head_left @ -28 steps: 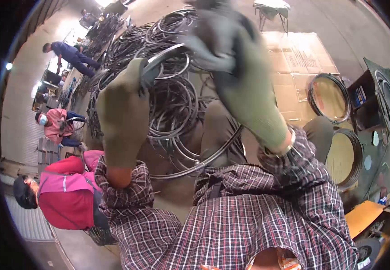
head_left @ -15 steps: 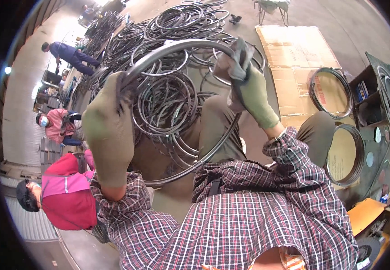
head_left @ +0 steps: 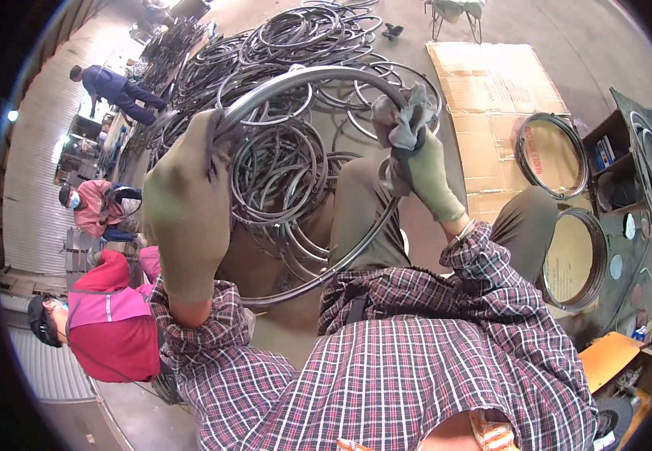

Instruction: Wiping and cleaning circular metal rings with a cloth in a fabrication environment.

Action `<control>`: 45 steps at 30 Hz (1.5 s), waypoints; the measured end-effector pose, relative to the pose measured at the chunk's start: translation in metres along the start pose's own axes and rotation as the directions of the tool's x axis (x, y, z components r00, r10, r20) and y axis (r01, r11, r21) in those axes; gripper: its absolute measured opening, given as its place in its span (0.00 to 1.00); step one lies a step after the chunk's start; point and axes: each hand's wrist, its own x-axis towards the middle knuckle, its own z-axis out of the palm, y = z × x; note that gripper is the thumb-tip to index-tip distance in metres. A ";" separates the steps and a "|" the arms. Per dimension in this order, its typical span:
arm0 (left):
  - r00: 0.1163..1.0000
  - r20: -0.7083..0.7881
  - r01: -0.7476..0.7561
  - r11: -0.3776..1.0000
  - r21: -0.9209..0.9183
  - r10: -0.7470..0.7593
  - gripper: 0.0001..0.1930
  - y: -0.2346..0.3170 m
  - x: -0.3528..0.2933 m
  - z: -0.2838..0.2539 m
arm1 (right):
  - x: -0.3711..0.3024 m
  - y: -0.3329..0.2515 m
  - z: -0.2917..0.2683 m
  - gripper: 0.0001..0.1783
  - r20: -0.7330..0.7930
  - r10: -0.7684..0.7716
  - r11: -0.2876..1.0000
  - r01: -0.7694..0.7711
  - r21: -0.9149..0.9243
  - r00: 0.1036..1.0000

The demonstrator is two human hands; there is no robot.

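The left grip (head_left: 188,180) pinches one rim (head_left: 311,73) at its ten o'clock; the right grip (head_left: 422,164) pinches one rag (head_left: 408,129) against it at two o'clock.

"What's the room like?"
"From my remote screen, I see a pale ribbed wall (head_left: 36,203) at left, a small bright light (head_left: 12,116) beside it, grey floor (head_left: 589,71), a dark shelf (head_left: 620,161) at right."

The grey floor (head_left: 566,37) bore a tangled heap of wheel rims (head_left: 279,169) and flattened cardboard (head_left: 491,83), on which a neat stack of rims (head_left: 520,156) lay.
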 end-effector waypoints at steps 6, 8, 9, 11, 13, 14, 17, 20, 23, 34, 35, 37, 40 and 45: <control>0.997 -0.029 -0.076 0.996 -0.043 0.075 0.13 0.008 -0.002 0.005 | 0.055 -0.149 0.000 0.17 0.095 -0.713 0.659 0.710 -0.248 0.695; 0.983 -0.109 -0.163 0.978 -0.132 0.149 0.12 0.008 -0.002 0.005 | 0.052 -0.137 0.006 0.18 0.053 -0.649 0.723 0.637 -0.265 0.759; 0.994 -0.068 -0.087 0.994 -0.063 0.082 0.12 0.008 -0.006 -0.004 | 0.050 -0.127 0.015 0.20 0.008 -0.585 0.782 0.566 -0.260 0.811; 1.000 -0.014 0.028 0.999 0.038 -0.028 0.12 0.013 -0.004 -0.009 | 0.038 -0.065 -0.001 0.21 -0.052 -0.272 0.950 0.259 -0.176 0.961; 0.997 -0.033 0.074 0.997 -0.013 -0.074 0.12 0.006 -0.010 -0.006 | -0.016 0.018 0.008 0.18 -0.022 0.086 0.967 -0.078 0.242 0.996; 0.999 -0.035 0.014 1.000 0.025 -0.013 0.12 0.006 -0.004 -0.007 | -0.035 0.046 0.013 0.18 0.009 0.242 0.880 -0.224 0.420 0.970; 1.000 0.013 0.014 0.996 0.084 -0.015 0.14 0.010 -0.005 -0.003 | -0.024 0.025 0.002 0.15 0.025 0.213 0.975 -0.215 0.065 0.977; 1.000 0.006 0.009 0.999 0.045 -0.009 0.15 0.019 -0.009 -0.001 | 0.028 -0.048 -0.004 0.20 -0.105 -0.461 0.880 0.439 -0.184 0.881; 0.997 -0.037 -0.069 0.995 -0.078 0.066 0.15 0.015 -0.012 0.002 | 0.037 -0.159 -0.005 0.28 0.145 -0.660 0.655 0.659 -0.371 0.737; 1.000 0.013 0.005 1.000 0.000 -0.005 0.15 -0.021 -0.008 0.011 | -0.061 0.044 0.019 0.12 0.047 0.314 0.838 -0.300 0.456 0.948; 1.000 -0.002 0.030 0.999 -0.013 -0.030 0.15 -0.022 -0.010 0.010 | -0.058 0.042 0.017 0.12 0.050 0.310 0.836 -0.297 0.462 0.950; 0.997 -0.045 0.057 0.998 -0.012 -0.058 0.15 -0.022 -0.012 0.000 | -0.039 0.037 0.012 0.14 0.194 0.309 0.819 -0.364 0.443 0.931; 0.974 -0.033 0.220 0.970 -0.104 -0.224 0.15 -0.029 -0.025 -0.020 | -0.008 0.011 0.005 0.12 0.050 0.141 0.886 -0.148 0.439 0.989; 0.947 -0.221 0.134 0.913 -0.385 -0.232 0.23 -0.037 -0.044 -0.036 | 0.068 -0.085 -0.045 0.09 0.058 -0.021 0.981 0.010 0.192 0.998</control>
